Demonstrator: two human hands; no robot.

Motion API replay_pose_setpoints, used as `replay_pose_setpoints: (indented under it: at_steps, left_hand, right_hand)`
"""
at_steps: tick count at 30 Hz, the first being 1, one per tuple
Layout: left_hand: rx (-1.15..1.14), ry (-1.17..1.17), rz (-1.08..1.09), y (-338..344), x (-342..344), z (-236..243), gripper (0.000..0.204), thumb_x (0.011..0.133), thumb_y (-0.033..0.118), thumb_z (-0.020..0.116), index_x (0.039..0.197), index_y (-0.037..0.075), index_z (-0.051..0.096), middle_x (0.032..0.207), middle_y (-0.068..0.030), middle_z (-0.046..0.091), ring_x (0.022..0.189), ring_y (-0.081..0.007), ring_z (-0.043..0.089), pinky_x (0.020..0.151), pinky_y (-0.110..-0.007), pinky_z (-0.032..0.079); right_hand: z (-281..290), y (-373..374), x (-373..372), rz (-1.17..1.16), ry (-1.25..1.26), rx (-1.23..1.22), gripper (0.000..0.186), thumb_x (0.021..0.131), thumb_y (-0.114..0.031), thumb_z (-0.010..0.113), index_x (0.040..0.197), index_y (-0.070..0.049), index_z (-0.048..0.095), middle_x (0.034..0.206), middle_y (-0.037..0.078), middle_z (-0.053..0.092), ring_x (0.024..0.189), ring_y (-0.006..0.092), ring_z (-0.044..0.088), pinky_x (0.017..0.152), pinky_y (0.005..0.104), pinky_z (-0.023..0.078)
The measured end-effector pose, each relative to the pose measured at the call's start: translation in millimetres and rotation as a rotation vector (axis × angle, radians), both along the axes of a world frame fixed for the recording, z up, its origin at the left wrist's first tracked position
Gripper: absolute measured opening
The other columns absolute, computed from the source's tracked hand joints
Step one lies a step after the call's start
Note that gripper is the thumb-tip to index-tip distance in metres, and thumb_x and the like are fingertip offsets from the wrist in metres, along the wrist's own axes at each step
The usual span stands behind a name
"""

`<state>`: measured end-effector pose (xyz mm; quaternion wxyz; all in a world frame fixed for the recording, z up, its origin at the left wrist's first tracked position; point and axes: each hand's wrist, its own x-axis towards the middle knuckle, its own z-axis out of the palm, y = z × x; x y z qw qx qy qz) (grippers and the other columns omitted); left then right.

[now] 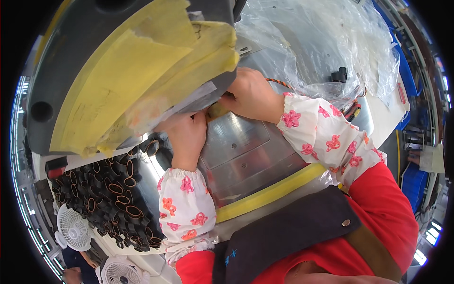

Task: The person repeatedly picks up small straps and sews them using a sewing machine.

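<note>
Under the lower edge of a large dark machine housing, partly covered with yellow tape, my two hands work close together. My left hand is bent in at the wrist, its fingers partly hidden by the housing and seemingly closed. My right hand reaches in from the right with fingers curled. A small yellowish patch shows between the hands; what they hold cannot be made out. Below them is a shiny metal plate with a yellow strip along its near edge.
A heap of black rings with copper-coloured edges lies at the left. Clear plastic sheeting covers the far right, near a black cylindrical part and an orange-black cable. White fans and another person are at lower left; blue bins at right.
</note>
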<state>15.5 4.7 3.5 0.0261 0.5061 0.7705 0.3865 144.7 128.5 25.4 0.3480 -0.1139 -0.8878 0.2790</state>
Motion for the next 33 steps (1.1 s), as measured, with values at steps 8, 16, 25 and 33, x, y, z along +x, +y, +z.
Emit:
replay_pose_setpoints:
  at_steps: [8,16,25,33]
  left_hand:
    - [-0.117,-0.007,0.02,1,9,16,0.028,0.077,0.024,0.067,0.088,-0.001,0.066,0.075,-0.0124,0.067,0.063,-0.0168,0.061,0.062,-0.029,0.047]
    - [-0.108,-0.066,0.019,-2,10,13,0.03,0.077,0.026,0.067,0.09,-0.002,0.066,0.072,-0.0128,0.066,0.063,-0.0167,0.061,0.062,-0.028,0.047]
    - [-0.11,-0.116,0.048,0,7,14,0.029,0.077,0.026,0.067,0.088,-0.001,0.066,0.071,-0.0129,0.065,0.062,-0.0172,0.061,0.061,-0.028,0.047]
    - [-0.113,0.089,0.051,-4,1,11,0.03,0.076,0.03,0.066,0.083,0.0,0.066,0.07,-0.0157,0.064,0.063,-0.0264,0.063,0.06,-0.033,0.047]
  right_hand:
    - [2,0,4,-0.107,-0.063,0.171,0.005,0.067,-0.013,0.059,0.064,-0.01,0.056,0.066,0.006,0.057,0.068,0.0255,0.057,0.06,0.0383,0.041]
    - [6,-5,9,-0.088,-0.079,0.164,0.006,0.067,-0.011,0.06,0.072,-0.009,0.058,0.076,0.006,0.059,0.073,0.0256,0.056,0.064,0.0368,0.039]
    - [0,-3,1,-0.091,-0.025,0.178,0.004,0.068,-0.011,0.058,0.064,-0.01,0.056,0.073,0.003,0.058,0.074,0.0227,0.056,0.063,0.0364,0.039]
    - [9,-8,-1,-0.057,0.026,0.122,0.004,0.066,-0.01,0.058,0.066,-0.009,0.054,0.074,0.004,0.056,0.074,0.0244,0.055,0.063,0.0374,0.038]
